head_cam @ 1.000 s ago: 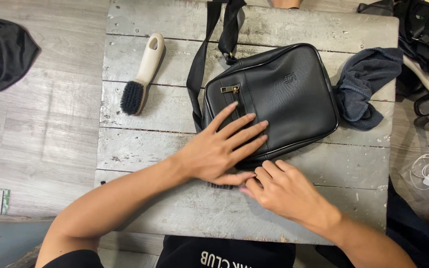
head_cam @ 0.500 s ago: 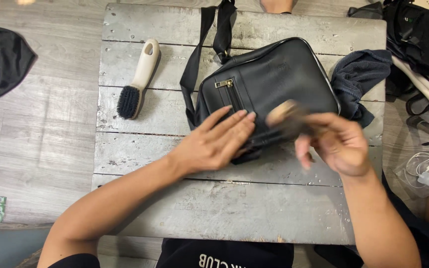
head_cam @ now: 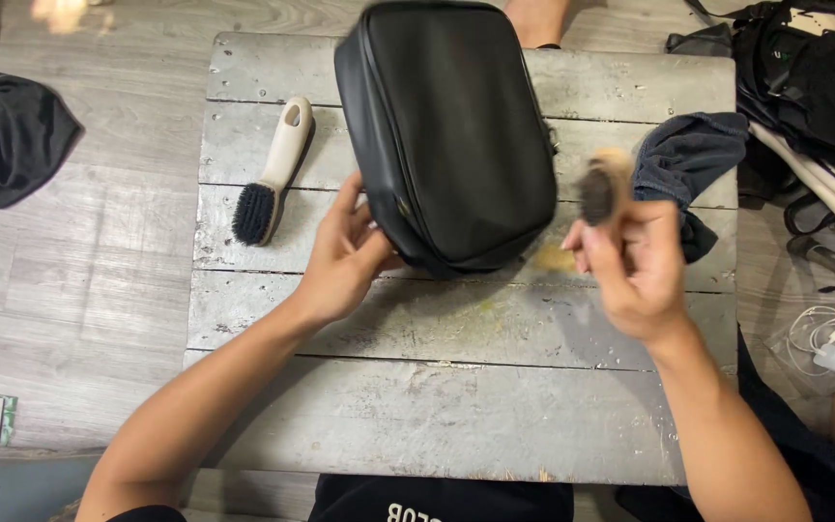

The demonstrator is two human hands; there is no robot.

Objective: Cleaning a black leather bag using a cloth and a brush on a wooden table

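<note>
A black leather shoulder bag (head_cam: 456, 135) stands tilted up off the grey wooden table (head_cam: 437, 387), its plain back facing me. My left hand (head_cam: 340, 256) grips its lower left edge and props it up. My right hand (head_cam: 630, 261) is to the right of the bag, blurred by motion, and holds a small round brush (head_cam: 599, 188) with dark bristles and a pale wooden back, just clear of the bag's right side.
A long cream-handled brush (head_cam: 274, 174) with black bristles lies on the table's left. A dark blue cloth (head_cam: 688, 159) is bunched at the right edge. A black garment (head_cam: 7, 130) lies on the floor at left; bags (head_cam: 814, 77) and white cables (head_cam: 828, 338) at right.
The bag was lying flat with its zip side up; my left hand has lifted and turned it so its back faces me. My right hand picked up the small brush and moved right.
</note>
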